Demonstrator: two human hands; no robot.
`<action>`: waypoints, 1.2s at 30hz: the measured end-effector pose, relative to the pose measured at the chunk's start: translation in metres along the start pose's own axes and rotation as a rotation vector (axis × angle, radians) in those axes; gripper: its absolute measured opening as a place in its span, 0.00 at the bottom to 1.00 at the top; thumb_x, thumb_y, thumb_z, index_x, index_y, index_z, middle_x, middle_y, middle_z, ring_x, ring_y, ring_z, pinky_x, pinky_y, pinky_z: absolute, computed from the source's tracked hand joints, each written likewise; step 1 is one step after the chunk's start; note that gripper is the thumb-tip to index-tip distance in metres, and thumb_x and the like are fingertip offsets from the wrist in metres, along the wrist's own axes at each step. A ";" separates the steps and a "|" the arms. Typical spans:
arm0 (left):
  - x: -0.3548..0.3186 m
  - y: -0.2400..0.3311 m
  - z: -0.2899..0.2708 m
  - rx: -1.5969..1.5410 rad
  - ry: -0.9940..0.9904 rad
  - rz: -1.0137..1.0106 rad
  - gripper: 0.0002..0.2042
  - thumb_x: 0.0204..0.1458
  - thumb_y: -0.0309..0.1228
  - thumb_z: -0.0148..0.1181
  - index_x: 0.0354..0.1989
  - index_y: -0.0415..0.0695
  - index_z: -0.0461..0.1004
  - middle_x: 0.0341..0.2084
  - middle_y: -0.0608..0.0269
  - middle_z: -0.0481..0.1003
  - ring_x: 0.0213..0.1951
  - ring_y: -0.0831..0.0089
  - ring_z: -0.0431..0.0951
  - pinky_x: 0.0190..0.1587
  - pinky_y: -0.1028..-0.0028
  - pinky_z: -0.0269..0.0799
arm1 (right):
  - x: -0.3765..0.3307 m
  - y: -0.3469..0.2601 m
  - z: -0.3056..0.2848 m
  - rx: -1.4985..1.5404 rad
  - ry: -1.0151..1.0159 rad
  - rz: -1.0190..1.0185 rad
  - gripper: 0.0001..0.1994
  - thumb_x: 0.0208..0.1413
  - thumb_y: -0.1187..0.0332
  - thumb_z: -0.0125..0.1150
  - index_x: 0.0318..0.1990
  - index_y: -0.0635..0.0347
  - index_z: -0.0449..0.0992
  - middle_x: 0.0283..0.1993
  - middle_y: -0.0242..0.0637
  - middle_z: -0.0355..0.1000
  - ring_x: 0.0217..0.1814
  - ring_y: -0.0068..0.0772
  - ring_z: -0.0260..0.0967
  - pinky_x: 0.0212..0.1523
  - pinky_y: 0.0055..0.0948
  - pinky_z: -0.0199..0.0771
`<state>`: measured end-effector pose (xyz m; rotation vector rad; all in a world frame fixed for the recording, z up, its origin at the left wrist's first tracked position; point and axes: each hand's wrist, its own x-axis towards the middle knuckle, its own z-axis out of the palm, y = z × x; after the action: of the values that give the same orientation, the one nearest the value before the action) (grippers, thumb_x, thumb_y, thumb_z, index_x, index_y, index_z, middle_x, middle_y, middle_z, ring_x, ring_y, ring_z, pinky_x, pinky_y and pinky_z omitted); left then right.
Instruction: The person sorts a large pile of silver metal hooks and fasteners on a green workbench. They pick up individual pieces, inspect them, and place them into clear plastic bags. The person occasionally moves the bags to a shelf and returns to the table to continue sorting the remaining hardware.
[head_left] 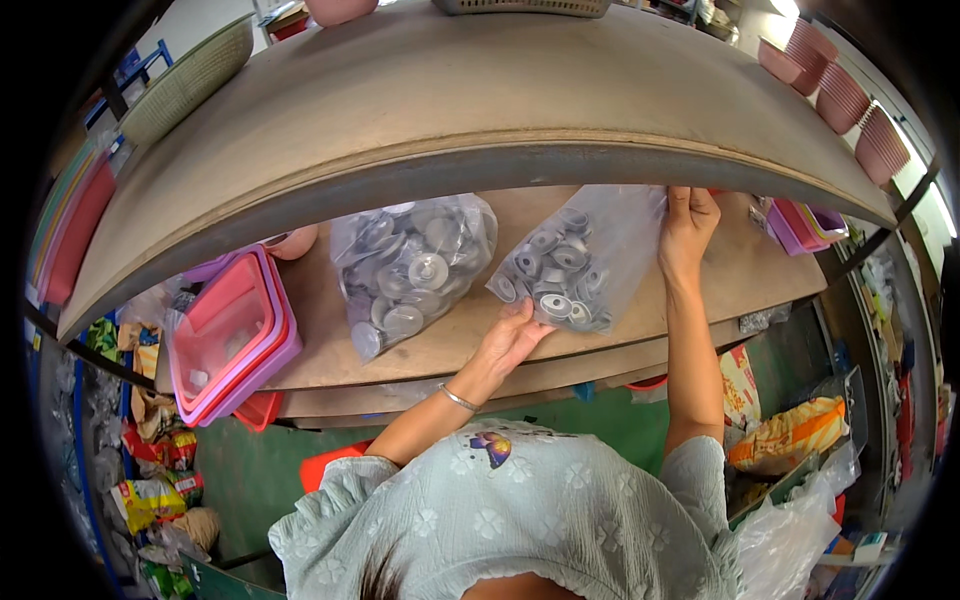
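Note:
A clear plastic bag [622, 240] holding several small grey-white ring-shaped pieces [557, 262] lies tilted on the lower shelf, under the edge of the upper board. My left hand [512, 340] grips its lower edge, thumb on top and fingers partly under the bag. At the bag's upper right edge, my right hand [688, 225] is closed with the plastic pinched in its fingers; the bag's top is hidden behind the upper board. To the left stands a second, fuller clear bag [412, 270] of grey-white round pieces, touched by neither hand.
The upper board [480, 90] overhangs the lower shelf [330, 340]. Nested pink and purple plastic baskets [235, 335] sit at the left end, and small purple containers [805, 225] at the right. Stacked pink bowls [840, 98] stand on the upper board. Packages [790, 437] lie below right.

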<state>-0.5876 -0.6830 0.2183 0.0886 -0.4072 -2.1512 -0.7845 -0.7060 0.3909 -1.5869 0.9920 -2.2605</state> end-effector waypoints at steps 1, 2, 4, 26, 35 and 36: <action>0.002 -0.001 -0.002 -0.002 0.015 0.021 0.18 0.51 0.27 0.56 0.49 0.37 0.62 0.54 0.54 0.62 0.58 0.59 0.59 0.62 0.51 0.50 | 0.001 0.005 -0.004 0.039 -0.018 0.017 0.13 0.58 0.65 0.53 0.30 0.67 0.74 0.24 0.22 0.65 0.25 0.11 0.52 0.26 0.14 0.51; 0.004 0.000 -0.005 -0.013 0.008 0.019 0.19 0.52 0.26 0.54 0.52 0.37 0.59 0.54 0.54 0.61 0.59 0.59 0.59 0.62 0.51 0.50 | 0.001 0.010 -0.006 0.077 -0.035 0.034 0.12 0.58 0.66 0.54 0.32 0.68 0.74 0.27 0.23 0.67 0.27 0.11 0.54 0.28 0.13 0.53; 0.009 0.002 -0.009 -0.036 -0.007 0.013 0.22 0.54 0.25 0.51 0.57 0.38 0.54 0.55 0.55 0.61 0.59 0.59 0.59 0.62 0.51 0.50 | 0.000 0.017 -0.011 0.096 -0.049 0.045 0.11 0.57 0.66 0.55 0.29 0.66 0.73 0.25 0.22 0.66 0.26 0.11 0.53 0.26 0.14 0.51; 0.074 0.042 0.027 1.613 0.231 0.566 0.24 0.49 0.30 0.57 0.55 0.36 0.61 0.53 0.50 0.64 0.55 0.62 0.64 0.54 0.69 0.60 | -0.030 0.097 -0.039 0.607 -0.115 0.509 0.19 0.55 0.58 0.56 0.47 0.63 0.68 0.44 0.28 0.66 0.43 0.19 0.59 0.43 0.23 0.58; 0.212 0.068 0.010 2.039 -0.159 0.271 0.21 0.46 0.45 0.58 0.44 0.43 0.72 0.42 0.57 0.72 0.46 0.61 0.70 0.49 0.64 0.63 | -0.052 0.100 -0.026 0.091 -0.373 0.745 0.23 0.55 0.59 0.57 0.52 0.64 0.64 0.37 0.27 0.64 0.39 0.18 0.57 0.40 0.19 0.58; 0.221 0.062 0.002 2.065 -0.144 0.235 0.21 0.47 0.47 0.57 0.43 0.44 0.72 0.41 0.57 0.73 0.46 0.60 0.70 0.49 0.63 0.64 | -0.053 0.105 -0.026 0.031 -0.308 0.749 0.19 0.54 0.64 0.58 0.50 0.65 0.66 0.30 0.25 0.64 0.30 0.15 0.57 0.31 0.16 0.58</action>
<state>-0.6668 -0.8944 0.2593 0.9181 -2.3142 -0.6900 -0.8079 -0.7472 0.2802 -1.2085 1.1914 -1.4728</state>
